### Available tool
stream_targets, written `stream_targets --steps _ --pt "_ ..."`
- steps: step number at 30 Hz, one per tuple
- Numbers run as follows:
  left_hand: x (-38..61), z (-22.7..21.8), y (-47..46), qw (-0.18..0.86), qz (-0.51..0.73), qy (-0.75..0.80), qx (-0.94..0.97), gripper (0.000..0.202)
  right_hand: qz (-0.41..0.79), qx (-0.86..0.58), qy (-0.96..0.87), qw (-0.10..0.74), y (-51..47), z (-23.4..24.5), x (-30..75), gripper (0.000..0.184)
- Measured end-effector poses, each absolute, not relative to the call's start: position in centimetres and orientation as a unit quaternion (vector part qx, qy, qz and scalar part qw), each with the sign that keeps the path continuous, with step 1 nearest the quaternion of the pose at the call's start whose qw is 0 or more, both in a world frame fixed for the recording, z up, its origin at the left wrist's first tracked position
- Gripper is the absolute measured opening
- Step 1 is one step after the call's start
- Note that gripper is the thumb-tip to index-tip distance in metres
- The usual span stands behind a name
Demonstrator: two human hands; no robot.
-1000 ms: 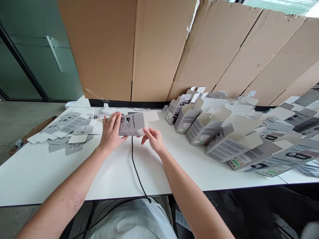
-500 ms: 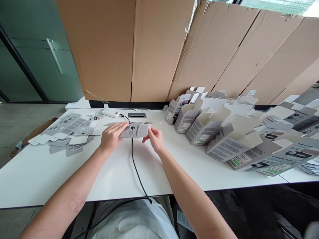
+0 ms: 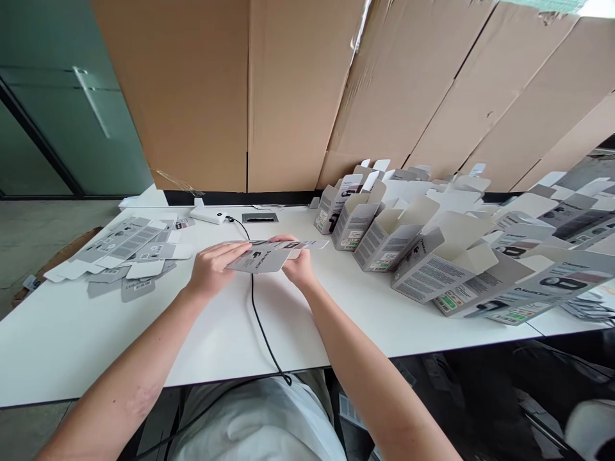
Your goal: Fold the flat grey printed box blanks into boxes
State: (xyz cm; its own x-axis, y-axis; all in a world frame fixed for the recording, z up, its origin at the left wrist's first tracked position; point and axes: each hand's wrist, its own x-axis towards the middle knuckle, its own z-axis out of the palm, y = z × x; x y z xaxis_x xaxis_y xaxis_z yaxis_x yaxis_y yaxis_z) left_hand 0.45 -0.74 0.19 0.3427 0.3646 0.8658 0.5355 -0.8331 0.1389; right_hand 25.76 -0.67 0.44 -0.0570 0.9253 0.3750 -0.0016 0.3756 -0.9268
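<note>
We hold the flattened grey carton point(image 3: 262, 258) level just above the middle of the desk point(image 3: 96, 339), right over the black cable point(image 3: 256, 319). Our left hand point(image 3: 211, 269) closes its fingers on the left edge, and our right hand point(image 3: 298, 267) pinches the right end. Flat blanks point(image 3: 125, 246) lie to the left, opened boxes point(image 3: 384, 240) stand to the right.

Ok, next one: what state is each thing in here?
held carton, flattened, gripped by left hand and right hand
carton blanks, lying flat, loosely piled
folded boxes, erected, top flaps open, leaning in a row
black cable, running to white adapter
</note>
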Motion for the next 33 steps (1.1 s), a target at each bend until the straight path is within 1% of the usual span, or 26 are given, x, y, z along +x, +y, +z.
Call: stream_targets --steps 3,5,8,12,15,16,17,18,21,22,23,26,28,31,33 --pt "0.8 0.3 -1.0 0.067 -0.485 -0.304 -0.817 0.044 0.419 -0.381 -0.604 0.560 -0.4 0.4 26.3 0.053" --pt "0.9 0.5 -1.1 0.053 -0.472 -0.309 -0.824 0.041 0.406 -0.383 -0.617 0.555 -0.2 0.4 26.6 0.051" --pt "0.7 0.8 -1.2 0.039 -0.454 -0.306 -0.836 0.047 0.388 -0.385 -0.630 0.553 -0.1 0.4 27.0 0.044" --pt "0.5 1.0 -1.1 0.021 -0.422 -0.290 -0.858 0.053 0.393 -0.391 -0.626 0.549 -0.2 0.5 27.4 0.038" --pt "0.6 0.7 -1.0 0.030 -0.419 -0.280 -0.863 0.060 0.395 -0.391 -0.624 0.550 -0.3 0.6 27.3 0.036" --pt "0.6 0.6 -1.0 0.037 -0.423 -0.282 -0.861 0.062 0.396 -0.390 -0.619 0.555 -0.3 0.6 27.1 0.038" --pt "0.6 0.5 -0.9 0.044 -0.427 -0.284 -0.857 0.065 0.401 -0.390 -0.612 0.559 -0.4 0.6 26.9 0.044" --pt "0.6 0.5 -0.9 0.049 -0.432 -0.288 -0.853 0.066 0.412 -0.388 -0.603 0.562 -0.5 0.6 26.7 0.055" --pt "0.4 0.4 -0.8 0.052 -0.439 -0.304 -0.844 0.067 0.476 -0.368 -0.580 0.550 -0.7 0.6 26.1 0.097" --pt "0.4 0.4 -0.7 0.052 -0.440 -0.308 -0.842 0.068 0.499 -0.354 -0.576 0.542 -0.8 0.6 26.0 0.103" --pt "0.4 0.4 -0.7 0.053 -0.442 -0.311 -0.840 0.070 0.519 -0.338 -0.573 0.537 -0.9 0.7 26.0 0.103" --pt "0.4 0.4 -0.5 0.057 -0.446 -0.310 -0.838 0.077 0.570 -0.300 -0.554 0.527 -1.1 0.9 26.1 0.088" --pt "0.5 0.3 -0.5 0.055 -0.442 -0.310 -0.840 0.080 0.591 -0.299 -0.538 0.522 -1.1 0.9 26.2 0.081" --pt "0.7 0.3 -0.6 0.046 -0.425 -0.319 -0.846 0.088 0.589 -0.330 -0.515 0.528 -0.9 0.7 26.2 0.066" --pt "0.7 0.3 -0.7 0.039 -0.416 -0.324 -0.849 0.095 0.575 -0.353 -0.505 0.538 -0.7 0.4 26.2 0.059"
